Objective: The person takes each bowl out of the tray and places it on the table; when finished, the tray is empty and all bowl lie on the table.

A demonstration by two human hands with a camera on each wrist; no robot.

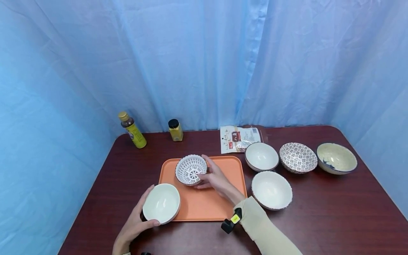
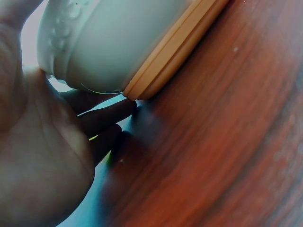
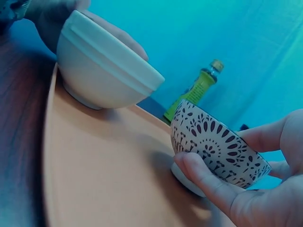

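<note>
My left hand (image 1: 134, 224) grips a plain white bowl (image 1: 162, 203), thumb at the near side and fingers round the far side. The bowl is at the front left corner of an orange tray (image 1: 207, 209); the left wrist view shows its white wall (image 2: 118, 42) right against the tray's rim (image 2: 163, 56). With thumb and fingers, my right hand (image 1: 219, 180) holds a smaller bowl with a dark-and-white petal pattern (image 1: 191, 169) at its right side. That patterned bowl (image 3: 215, 146) is over the tray's back left part; whether its foot touches the tray I cannot tell.
Right of the tray are two white bowls (image 1: 262, 157) (image 1: 272, 190), a grey-patterned bowl (image 1: 298, 158) and a cream bowl with a blue mark (image 1: 336, 158). Along the back stand a yellow-green bottle (image 1: 135, 134), a black-capped jar (image 1: 176, 131) and a white packet (image 1: 239, 138) lying flat.
</note>
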